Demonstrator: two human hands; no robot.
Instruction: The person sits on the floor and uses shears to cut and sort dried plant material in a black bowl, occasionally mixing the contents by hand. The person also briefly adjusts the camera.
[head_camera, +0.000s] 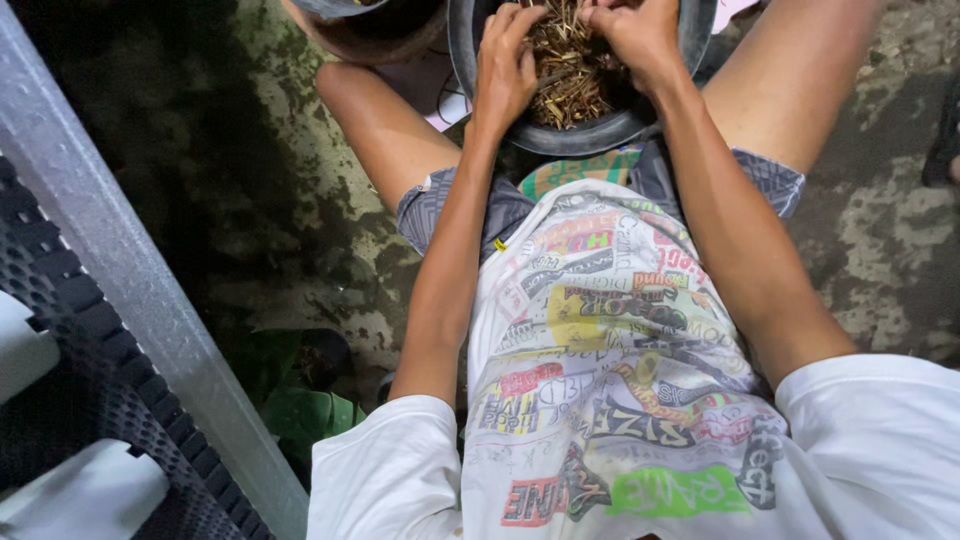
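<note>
You sit low over a mottled concrete floor, knees spread, with a pale metal rail and a dark ribbed mat running along your left and some green leaves just beside your left elbow. Between your knees, straight ahead of both hands, stands a round dark pot; its far rim is cut off by the top edge of the view. A second, brownish pot sits just beyond your left knee, near the first. The dark pot is filled with a heap of dry, straw-coloured plant fibre, its strands lying every which way with no single long axis. Your left hand is curled into the near-left side of the heap, fingers bent down and gripping strands. Your right hand is bunched on the far-right side, clenched around a tuft. Both hands are inside the pot and touch the fibre, neither clearly closer to it than the other.
</note>
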